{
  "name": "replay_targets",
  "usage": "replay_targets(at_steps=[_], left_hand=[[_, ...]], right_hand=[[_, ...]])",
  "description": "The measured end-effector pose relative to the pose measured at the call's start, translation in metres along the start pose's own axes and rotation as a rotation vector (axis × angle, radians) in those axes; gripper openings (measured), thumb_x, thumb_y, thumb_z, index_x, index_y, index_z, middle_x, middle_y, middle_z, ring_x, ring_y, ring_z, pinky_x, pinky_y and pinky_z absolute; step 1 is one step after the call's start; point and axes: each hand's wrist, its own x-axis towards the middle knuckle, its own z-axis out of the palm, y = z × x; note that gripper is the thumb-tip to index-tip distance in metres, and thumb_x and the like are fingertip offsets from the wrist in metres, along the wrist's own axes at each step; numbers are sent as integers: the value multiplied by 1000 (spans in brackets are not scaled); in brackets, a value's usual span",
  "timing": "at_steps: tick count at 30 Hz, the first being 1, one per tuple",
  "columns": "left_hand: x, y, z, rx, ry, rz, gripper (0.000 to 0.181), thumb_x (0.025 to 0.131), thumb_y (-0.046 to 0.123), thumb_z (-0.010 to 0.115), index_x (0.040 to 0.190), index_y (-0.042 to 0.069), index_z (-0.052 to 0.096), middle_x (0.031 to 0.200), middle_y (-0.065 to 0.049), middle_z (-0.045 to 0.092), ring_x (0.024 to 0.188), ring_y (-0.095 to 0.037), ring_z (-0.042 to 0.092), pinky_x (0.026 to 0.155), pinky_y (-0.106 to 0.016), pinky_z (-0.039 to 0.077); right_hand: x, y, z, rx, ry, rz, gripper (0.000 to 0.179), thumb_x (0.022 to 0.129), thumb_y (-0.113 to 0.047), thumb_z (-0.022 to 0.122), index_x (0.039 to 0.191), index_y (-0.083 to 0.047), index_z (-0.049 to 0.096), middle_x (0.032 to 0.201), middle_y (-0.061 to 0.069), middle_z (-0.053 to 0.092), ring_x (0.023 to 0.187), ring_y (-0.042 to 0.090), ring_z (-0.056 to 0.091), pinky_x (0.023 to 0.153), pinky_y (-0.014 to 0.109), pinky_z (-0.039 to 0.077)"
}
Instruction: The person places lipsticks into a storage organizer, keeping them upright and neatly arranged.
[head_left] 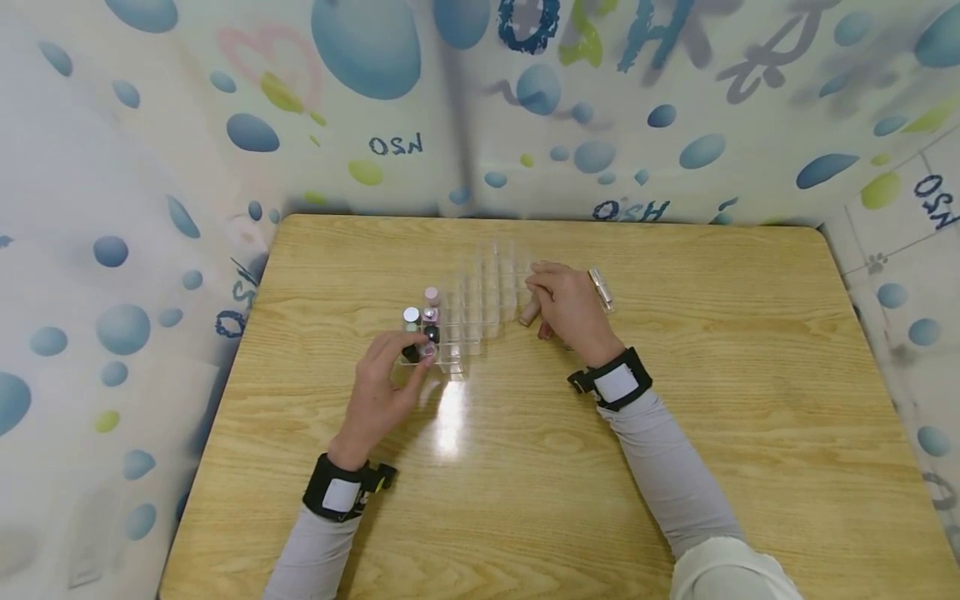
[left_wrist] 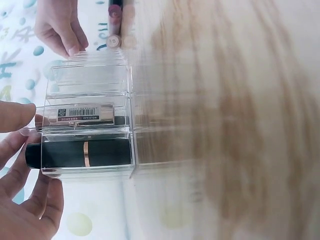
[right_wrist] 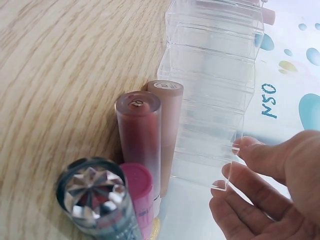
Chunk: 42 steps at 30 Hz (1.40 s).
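Room before rack, lipsticks obstructing right end

bright light throws a white glare on the glossy table.

An indoor space, home or otherwise unclear: a wood-grain table stands by a white far wall printed with blue drops, green spots and lettering.

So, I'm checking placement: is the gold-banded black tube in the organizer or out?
In: the left wrist view shows the black tube inside the clear organizer, one end protruding.
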Motion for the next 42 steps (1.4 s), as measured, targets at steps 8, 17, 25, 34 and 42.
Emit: replay_targets(at_steps=[8,17,25,34,42], left_hand=[[0,1,-2,6,-6,-22,31,86,1,79,117,-1,70,114,-11,72,107,-26,66,96,-39,53],[5,5,-2,21,6,4,30,86,1,79,115,-2,71,112,-12,72,106,-27,65,97,-39,51],[7,17,8,110,18,20,26,85,4,79,110,1,72,108,-12,73,104,-32,62,93,-51,46],[17,51,32,70,-108,94,25,90,11,76,113,5,72,112,-7,72,107,-26,63,96,-42,50],[21,68,52,-52,-289,150,29,91,12,77,119,7,69,119,-4,69,114,-19,65,99,-32,54]], right_hand=[[0,1,1,10,8,-6,23,99,-2,64,117,4,77,136,20,67,132,30,61,111,43,48],[1,1,-1,22,-5,3,25,99,-3,64,119,4,76,138,20,65,125,29,65,111,42,49],[1,-1,-1,8,1,8,24,101,-7,63,118,3,77,139,19,65,120,31,68,109,44,50],[-5,-2,0,-32,17,2,23,100,-7,65,116,3,78,137,19,66,121,33,66,106,45,52],[-12,-1,-2,-75,18,-72,29,98,-13,68,121,4,74,139,21,64,134,35,57,109,50,49]])
